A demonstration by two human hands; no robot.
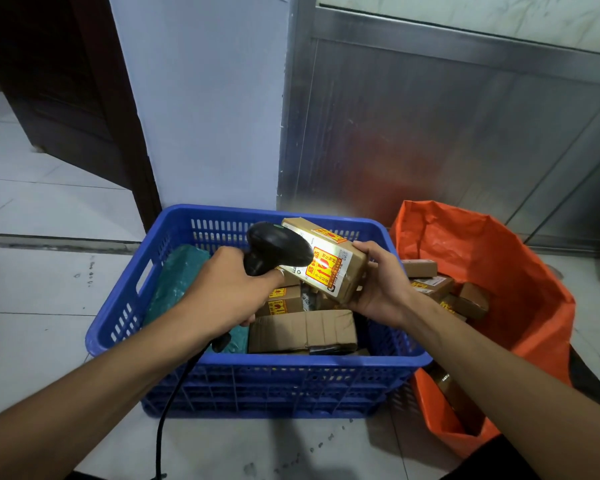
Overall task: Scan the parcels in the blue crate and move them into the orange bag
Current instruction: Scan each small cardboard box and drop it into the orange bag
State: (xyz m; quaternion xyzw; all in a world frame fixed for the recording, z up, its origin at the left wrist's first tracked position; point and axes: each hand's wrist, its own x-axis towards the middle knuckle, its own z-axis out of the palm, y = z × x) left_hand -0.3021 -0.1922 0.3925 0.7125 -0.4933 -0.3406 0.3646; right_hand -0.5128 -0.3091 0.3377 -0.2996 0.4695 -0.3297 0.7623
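My left hand [222, 289] grips a black corded barcode scanner [278, 245], its head pointed at a small cardboard parcel [329, 261] with a red and yellow label. My right hand [381, 285] holds that parcel from the right and below, tilted above the blue crate [125, 306]. A bright patch of light falls on the parcel's label. Inside the crate lie a larger cardboard box [302, 330], smaller labelled boxes [284, 299] and a green wrapped packet [174, 278]. To the right the orange bag [499, 265] stands open with several small boxes [430, 282] in it.
The crate and bag stand on a pale tiled floor [32, 289] against a white pillar [201, 98] and a metal panel wall [430, 116]. A dark wooden door [66, 81] stands at the back left. The scanner's black cable [167, 410] hangs down over the crate's front.
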